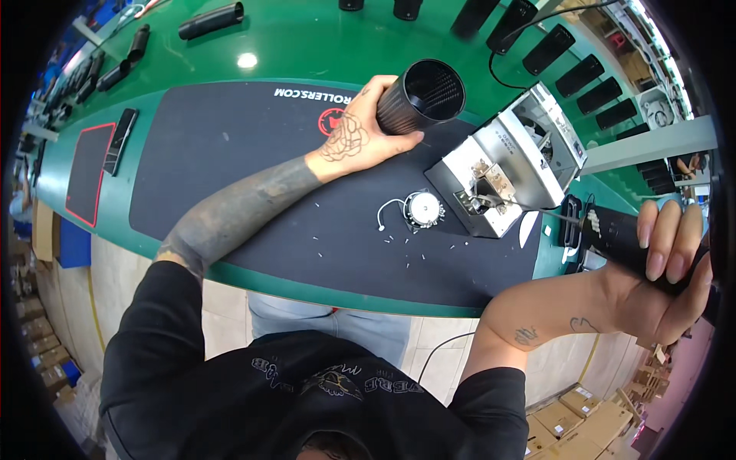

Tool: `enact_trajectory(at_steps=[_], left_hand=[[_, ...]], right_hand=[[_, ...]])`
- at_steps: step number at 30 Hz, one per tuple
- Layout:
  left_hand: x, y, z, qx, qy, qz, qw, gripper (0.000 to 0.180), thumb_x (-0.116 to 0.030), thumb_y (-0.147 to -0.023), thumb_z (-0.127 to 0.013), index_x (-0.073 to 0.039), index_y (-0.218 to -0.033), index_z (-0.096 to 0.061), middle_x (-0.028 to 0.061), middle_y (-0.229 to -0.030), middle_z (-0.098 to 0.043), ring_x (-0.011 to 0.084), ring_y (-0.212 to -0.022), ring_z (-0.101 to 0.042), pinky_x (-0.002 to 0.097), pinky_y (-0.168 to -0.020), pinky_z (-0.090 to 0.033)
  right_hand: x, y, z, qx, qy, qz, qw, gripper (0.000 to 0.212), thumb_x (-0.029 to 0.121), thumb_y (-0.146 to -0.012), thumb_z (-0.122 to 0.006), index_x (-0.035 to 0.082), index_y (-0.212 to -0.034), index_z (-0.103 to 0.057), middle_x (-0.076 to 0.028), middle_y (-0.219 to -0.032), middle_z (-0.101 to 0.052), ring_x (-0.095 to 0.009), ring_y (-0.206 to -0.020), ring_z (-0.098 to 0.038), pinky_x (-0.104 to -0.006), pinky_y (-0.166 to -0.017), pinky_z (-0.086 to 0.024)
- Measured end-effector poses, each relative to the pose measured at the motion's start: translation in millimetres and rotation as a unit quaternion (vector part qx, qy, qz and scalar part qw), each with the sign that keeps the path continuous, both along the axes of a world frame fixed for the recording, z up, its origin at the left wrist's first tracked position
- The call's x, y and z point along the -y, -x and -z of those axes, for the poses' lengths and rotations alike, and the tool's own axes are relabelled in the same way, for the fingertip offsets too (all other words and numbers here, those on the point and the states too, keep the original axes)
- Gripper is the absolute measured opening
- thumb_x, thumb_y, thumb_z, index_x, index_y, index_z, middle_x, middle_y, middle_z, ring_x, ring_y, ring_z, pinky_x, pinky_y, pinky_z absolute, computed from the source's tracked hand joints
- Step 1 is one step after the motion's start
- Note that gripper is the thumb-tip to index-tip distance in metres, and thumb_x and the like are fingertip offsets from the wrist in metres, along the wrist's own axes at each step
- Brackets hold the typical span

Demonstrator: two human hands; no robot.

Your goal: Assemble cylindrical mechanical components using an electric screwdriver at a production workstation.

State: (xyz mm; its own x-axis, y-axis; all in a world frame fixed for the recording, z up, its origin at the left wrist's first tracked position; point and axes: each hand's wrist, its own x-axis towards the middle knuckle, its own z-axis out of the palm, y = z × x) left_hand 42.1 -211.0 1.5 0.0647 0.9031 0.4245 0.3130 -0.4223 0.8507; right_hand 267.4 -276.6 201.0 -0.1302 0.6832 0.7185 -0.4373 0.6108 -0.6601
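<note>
Over a glossy green workbench point(299, 57), the left hand point(360, 129) grasps a ribbed black cylinder point(400, 107), mouth up, perhaps for access; near right, the right hand point(653, 307) clasps a black electric screwdriver point(617, 238).

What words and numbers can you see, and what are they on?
I won't copy words, but writing stands here:
White upside-down letters on the dark mat.
Outlined letters on the black shirt, partly unclear.
Dark marks on the metal machine: too small to read.
Labels on cardboard boxes: too small to read.
</note>
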Motion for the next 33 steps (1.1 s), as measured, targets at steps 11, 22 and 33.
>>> enact_trajectory(at_steps=[11,22,33], left_hand=[[-3.5,15.8,16.6,0.012,-0.060,0.058,0.996,0.062,-0.005,-0.055,-0.079,-0.005,-0.109,-0.048,0.0090,-0.106,-0.051,0.0247,-0.101,-0.053,0.0335,-0.088,-0.044],[-7.2,18.2,20.2,0.036,-0.088,0.138,0.986,0.058,-0.011,-0.060,-0.080,-0.005,-0.110,-0.050,0.0105,-0.109,-0.053,0.0229,-0.101,-0.055,0.0336,-0.089,-0.044],[-2.0,19.0,17.4,-0.025,-0.140,0.109,0.984,0.057,-0.011,-0.057,-0.080,-0.006,-0.106,-0.051,0.0104,-0.104,-0.056,0.0239,-0.097,-0.057,0.0342,-0.084,-0.046]], right_hand=[[-28.5,6.5,8.4,0.117,0.080,-0.066,0.988,0.026,0.014,-0.087,-0.046,0.002,-0.108,-0.038,0.002,-0.065,-0.038,-0.007,-0.053,-0.036,-0.0267,-0.061,-0.032],[-1.0,-8.4,-11.0,-0.115,0.126,-0.154,0.973,0.018,0.000,-0.066,-0.057,0.011,-0.065,-0.044,0.008,-0.049,-0.043,-0.002,-0.043,-0.043,-0.0151,-0.054,-0.038],[16.7,32.0,10.9,-0.021,-0.074,-0.021,0.997,0.025,0.024,-0.077,-0.060,0.011,-0.096,-0.049,0.006,-0.068,-0.051,-0.006,-0.059,-0.049,-0.0241,-0.066,-0.038]])
